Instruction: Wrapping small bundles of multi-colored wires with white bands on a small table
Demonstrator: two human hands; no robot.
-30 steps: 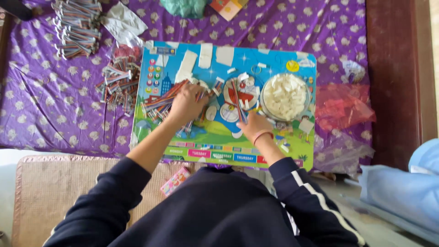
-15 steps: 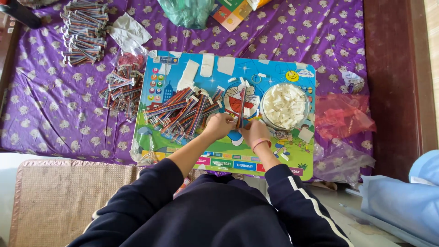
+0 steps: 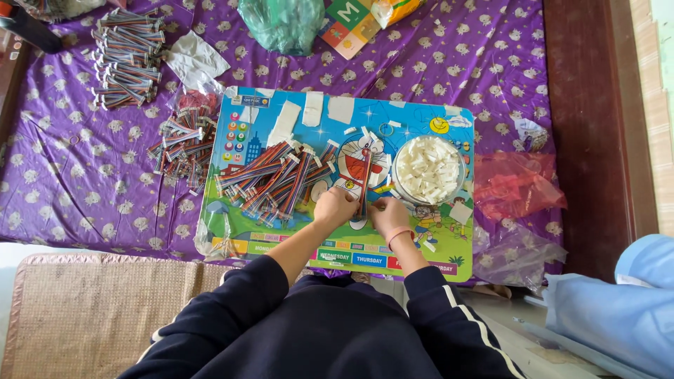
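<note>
Item: my left hand [image 3: 335, 207] now off ribbon-cable pile [image 3: 274, 179], beside right hand [image 3: 388, 213]. Both pinch one cable [image 3: 364, 179], running toward 12 o'clock on cartoon board [image 3: 281, 231]. Connector bowl [image 3: 428, 170] at 2 o'clock. Picking over; handling underway.

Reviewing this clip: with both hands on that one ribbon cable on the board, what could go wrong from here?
1. The left hand and right hand work one ribbon cable right beside the bowl of white pieces; an elbow or wrist swing might tip it.
2. The loose cable pile lies close to the left hand, so strands could snag or get dragged off the colourful board.
</note>
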